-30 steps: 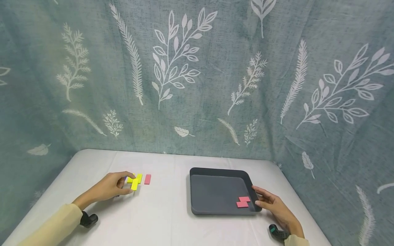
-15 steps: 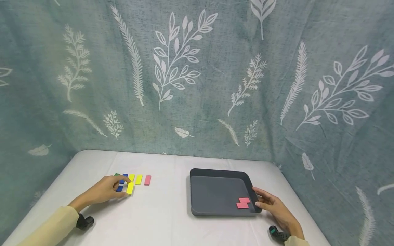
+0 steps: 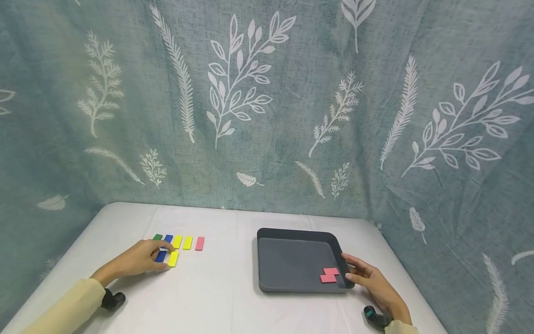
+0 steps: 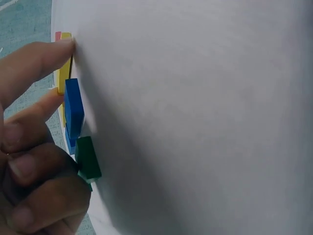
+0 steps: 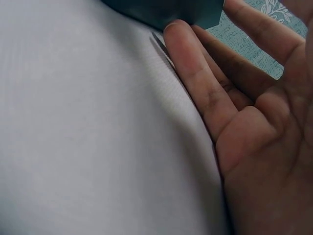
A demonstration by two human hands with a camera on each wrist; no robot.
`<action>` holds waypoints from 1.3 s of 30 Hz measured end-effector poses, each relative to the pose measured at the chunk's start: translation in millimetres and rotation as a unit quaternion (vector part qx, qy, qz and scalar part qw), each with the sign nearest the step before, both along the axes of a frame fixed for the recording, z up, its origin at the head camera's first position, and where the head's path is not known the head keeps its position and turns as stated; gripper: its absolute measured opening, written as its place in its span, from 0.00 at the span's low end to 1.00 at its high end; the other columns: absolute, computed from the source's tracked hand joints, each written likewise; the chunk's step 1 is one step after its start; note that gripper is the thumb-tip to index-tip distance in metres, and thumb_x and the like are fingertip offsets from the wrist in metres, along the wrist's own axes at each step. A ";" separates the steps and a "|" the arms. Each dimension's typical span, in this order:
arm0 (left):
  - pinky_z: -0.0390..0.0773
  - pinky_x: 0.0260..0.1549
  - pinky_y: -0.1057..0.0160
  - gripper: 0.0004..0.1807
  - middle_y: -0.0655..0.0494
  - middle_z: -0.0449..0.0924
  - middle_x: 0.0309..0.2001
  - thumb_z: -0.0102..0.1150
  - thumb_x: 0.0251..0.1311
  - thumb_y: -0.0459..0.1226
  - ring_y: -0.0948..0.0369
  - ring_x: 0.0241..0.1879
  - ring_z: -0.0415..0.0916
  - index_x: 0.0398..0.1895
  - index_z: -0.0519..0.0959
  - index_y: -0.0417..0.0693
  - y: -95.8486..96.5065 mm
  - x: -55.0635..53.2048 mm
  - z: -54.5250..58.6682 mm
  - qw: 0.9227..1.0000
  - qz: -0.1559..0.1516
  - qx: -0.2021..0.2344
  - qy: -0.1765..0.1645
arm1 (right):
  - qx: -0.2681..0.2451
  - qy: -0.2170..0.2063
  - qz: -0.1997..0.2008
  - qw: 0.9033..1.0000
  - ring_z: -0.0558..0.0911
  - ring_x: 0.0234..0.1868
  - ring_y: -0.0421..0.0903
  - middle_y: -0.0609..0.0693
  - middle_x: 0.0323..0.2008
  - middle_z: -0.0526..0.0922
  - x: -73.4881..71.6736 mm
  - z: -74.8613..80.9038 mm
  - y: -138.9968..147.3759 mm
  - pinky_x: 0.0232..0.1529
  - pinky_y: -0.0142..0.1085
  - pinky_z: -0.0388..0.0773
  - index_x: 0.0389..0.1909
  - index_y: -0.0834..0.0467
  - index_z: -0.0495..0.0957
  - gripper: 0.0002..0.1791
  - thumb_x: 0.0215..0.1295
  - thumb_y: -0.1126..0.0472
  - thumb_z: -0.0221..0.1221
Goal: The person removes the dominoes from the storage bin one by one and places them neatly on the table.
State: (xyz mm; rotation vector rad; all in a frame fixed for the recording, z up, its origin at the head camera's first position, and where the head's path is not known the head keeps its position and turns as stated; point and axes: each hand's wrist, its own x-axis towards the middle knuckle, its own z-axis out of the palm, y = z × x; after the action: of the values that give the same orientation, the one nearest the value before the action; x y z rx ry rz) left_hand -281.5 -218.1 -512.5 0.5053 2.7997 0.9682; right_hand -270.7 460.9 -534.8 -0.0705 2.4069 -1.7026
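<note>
In the head view my left hand (image 3: 139, 260) pinches a yellow block (image 3: 173, 259) by its ends between thumb and index finger, at the table's left. Just left of it lies a blue block (image 3: 161, 256), partly hidden by the fingers. Behind them is a row: green block (image 3: 157, 237), blue block (image 3: 168, 238), two yellow blocks (image 3: 177, 242) and a pink block (image 3: 200, 243). A green block (image 4: 88, 159) shows near the curled fingers in the left wrist view. My right hand (image 3: 375, 283) touches the right wall of a dark grey tray (image 3: 296, 260), fingers fairly straight.
Two pink blocks (image 3: 328, 278) lie overlapping near the tray's front right corner. The table (image 3: 200, 306) is covered in white cloth. A green curtain (image 3: 267, 185) with white leaf prints hangs behind it and at both sides.
My left hand has moved left and nearer with the yellow block, lowering it beside the blue one in front of the row. The right hand and the tray have stayed put.
</note>
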 end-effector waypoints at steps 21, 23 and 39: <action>0.61 0.21 0.67 0.27 0.64 0.60 0.18 0.76 0.57 0.45 0.67 0.19 0.56 0.59 0.81 0.46 5.6 -10.1 15.5 0.999 -0.040 0.026 0.021 | 0.000 0.003 -0.004 1.000 0.73 0.66 0.50 0.59 0.75 0.64 2.5 -2.6 1.8 0.57 0.36 0.74 0.77 0.55 0.66 0.39 0.67 0.58 0.69; 0.62 0.20 0.67 0.26 0.64 0.61 0.18 0.75 0.59 0.45 0.67 0.18 0.56 0.58 0.81 0.46 11.2 -13.0 18.9 0.998 -0.044 0.042 0.028 | -0.001 0.006 -0.005 1.000 0.75 0.64 0.50 0.60 0.75 0.65 2.1 -3.1 1.8 0.56 0.36 0.75 0.76 0.56 0.66 0.38 0.67 0.58 0.69; 0.72 0.27 0.64 0.14 0.62 0.77 0.29 0.68 0.67 0.46 0.64 0.25 0.69 0.54 0.83 0.57 103.7 -43.0 29.3 0.983 -0.134 0.109 0.069 | 0.019 0.007 -0.001 1.000 0.74 0.65 0.48 0.58 0.75 0.65 -0.2 -2.0 4.2 0.58 0.36 0.73 0.77 0.53 0.66 0.38 0.68 0.55 0.68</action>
State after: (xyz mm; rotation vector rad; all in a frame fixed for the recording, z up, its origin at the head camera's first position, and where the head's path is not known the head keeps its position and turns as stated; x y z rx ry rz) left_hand -324.5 -114.4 -483.2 0.9835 2.6571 1.2235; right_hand -270.9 465.1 -536.7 -0.0754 2.4489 -1.6621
